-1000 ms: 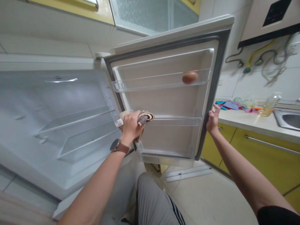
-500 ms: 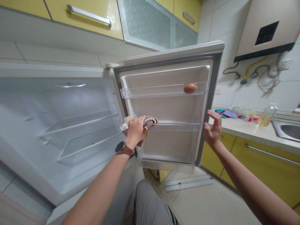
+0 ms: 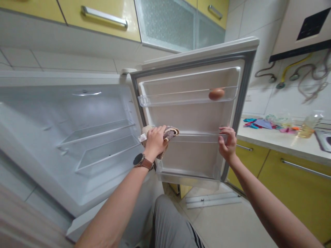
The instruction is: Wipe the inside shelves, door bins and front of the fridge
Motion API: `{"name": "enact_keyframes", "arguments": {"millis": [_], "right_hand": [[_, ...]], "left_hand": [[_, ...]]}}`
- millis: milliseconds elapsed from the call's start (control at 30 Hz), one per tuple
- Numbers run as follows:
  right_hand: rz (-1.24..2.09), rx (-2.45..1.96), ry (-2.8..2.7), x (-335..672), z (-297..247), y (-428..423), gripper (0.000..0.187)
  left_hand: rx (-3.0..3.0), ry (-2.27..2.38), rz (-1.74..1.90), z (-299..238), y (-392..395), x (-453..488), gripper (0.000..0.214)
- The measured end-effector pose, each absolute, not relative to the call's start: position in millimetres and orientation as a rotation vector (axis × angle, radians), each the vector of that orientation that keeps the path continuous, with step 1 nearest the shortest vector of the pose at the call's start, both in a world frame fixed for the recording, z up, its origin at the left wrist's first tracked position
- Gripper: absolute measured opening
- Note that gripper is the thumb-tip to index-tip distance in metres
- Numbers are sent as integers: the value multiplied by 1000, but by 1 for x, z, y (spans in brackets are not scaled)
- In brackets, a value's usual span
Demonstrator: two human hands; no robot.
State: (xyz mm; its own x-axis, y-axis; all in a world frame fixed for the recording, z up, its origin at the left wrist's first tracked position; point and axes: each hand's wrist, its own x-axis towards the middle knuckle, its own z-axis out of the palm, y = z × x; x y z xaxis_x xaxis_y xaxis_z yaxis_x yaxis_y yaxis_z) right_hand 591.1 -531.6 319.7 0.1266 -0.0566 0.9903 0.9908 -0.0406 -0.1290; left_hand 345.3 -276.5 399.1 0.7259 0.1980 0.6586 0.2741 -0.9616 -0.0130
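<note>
My left hand (image 3: pixel 155 142) is closed on a brown and beige cloth (image 3: pixel 169 133), pressing it on the left end of the lower door shelf (image 3: pixel 196 137) of an open white fridge door (image 3: pixel 192 113). A watch sits on that wrist. My right hand (image 3: pixel 226 143) grips the right end of the same clear shelf rail, fingers curled over it. A brown egg (image 3: pixel 216 93) lies at the right end of the upper door shelf (image 3: pixel 181 98).
The fridge's inside (image 3: pixel 85 137) at left shows bare glass shelves. Yellow cabinets run above and at right under a counter (image 3: pixel 284 144) with coloured cloths, a bottle (image 3: pixel 307 125) and a sink edge. My grey-trousered knee is below, above a tiled floor.
My right hand left the door's outer edge, moved inward and took hold of the lower shelf rail. The left hand stayed on the cloth.
</note>
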Motion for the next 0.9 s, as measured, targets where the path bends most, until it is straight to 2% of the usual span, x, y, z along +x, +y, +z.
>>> {"name": "enact_keyframes", "arguments": {"millis": [167, 667, 900], "right_hand": [[-1212, -1232, -1048, 585, 316, -530, 18], [-1248, -1215, -1029, 545, 316, -530, 16], [-1214, -1270, -978, 534, 318, -531, 20]], "left_hand": [[-2792, -380, -1165, 390, -269, 346, 21], [-2773, -398, -1304, 386, -260, 338, 27], [-2770, -445, -1300, 386, -260, 337, 23]]}}
